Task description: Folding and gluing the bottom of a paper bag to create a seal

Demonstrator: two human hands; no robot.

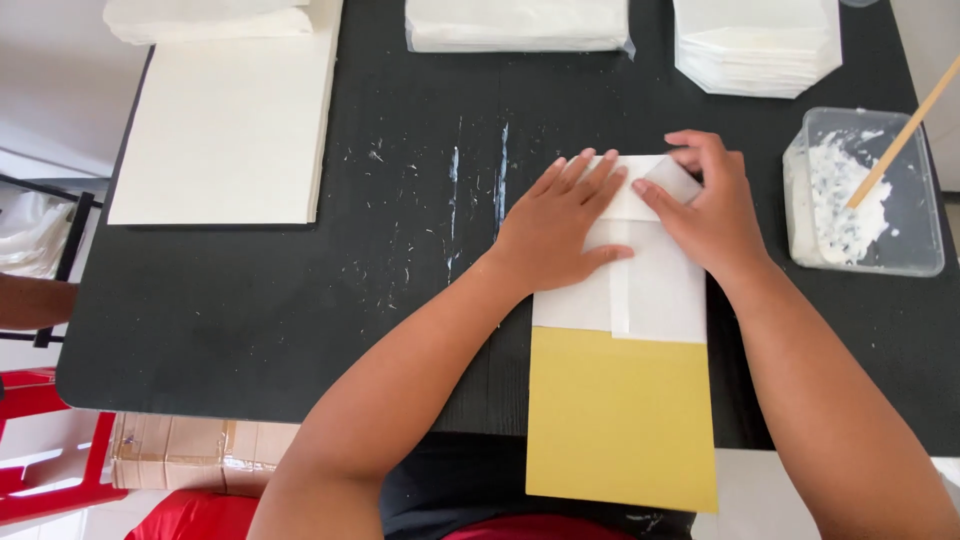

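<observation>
A white paper sheet point(655, 290), folded lengthwise with a seam down its middle, lies on a yellow card point(620, 420) that hangs over the near edge of the black table point(250, 300). My left hand point(555, 225) lies flat on the paper's upper left part, fingers spread. My right hand point(705, 205) presses on the paper's top right corner, where a small triangular flap is folded over. Neither hand grips anything; both press the paper down.
A clear plastic tub point(915, 215) with white paste and a wooden stick point(905, 135) stands at the right. Stacks of white paper point(225, 130) lie at the back left, with more stacks point(515, 22) and folded pieces point(755, 45) along the far edge. A red stool point(45, 440) stands at the lower left.
</observation>
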